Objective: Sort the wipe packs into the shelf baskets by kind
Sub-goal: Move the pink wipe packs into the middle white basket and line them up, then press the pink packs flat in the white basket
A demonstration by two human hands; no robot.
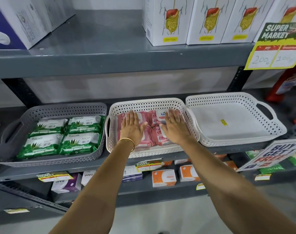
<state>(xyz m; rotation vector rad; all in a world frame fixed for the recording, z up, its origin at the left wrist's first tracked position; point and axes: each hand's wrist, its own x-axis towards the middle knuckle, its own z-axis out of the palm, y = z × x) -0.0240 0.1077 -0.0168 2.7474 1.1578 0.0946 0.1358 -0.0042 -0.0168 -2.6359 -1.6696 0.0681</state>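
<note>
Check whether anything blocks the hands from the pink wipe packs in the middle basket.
Nothing visible does. The left hand and right hand lie flat, fingers spread, right on the pink wipe packs inside the open-topped middle basket.

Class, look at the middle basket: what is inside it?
Pink wipe packs fill the middle basket. The left hand and right hand lie flat on them, covering much of the packs, so an exact count cannot be given.

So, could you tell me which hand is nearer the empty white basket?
Right. The right hand lies flat on the pink packs beside the empty white basket; the left hand is farther away.
</note>
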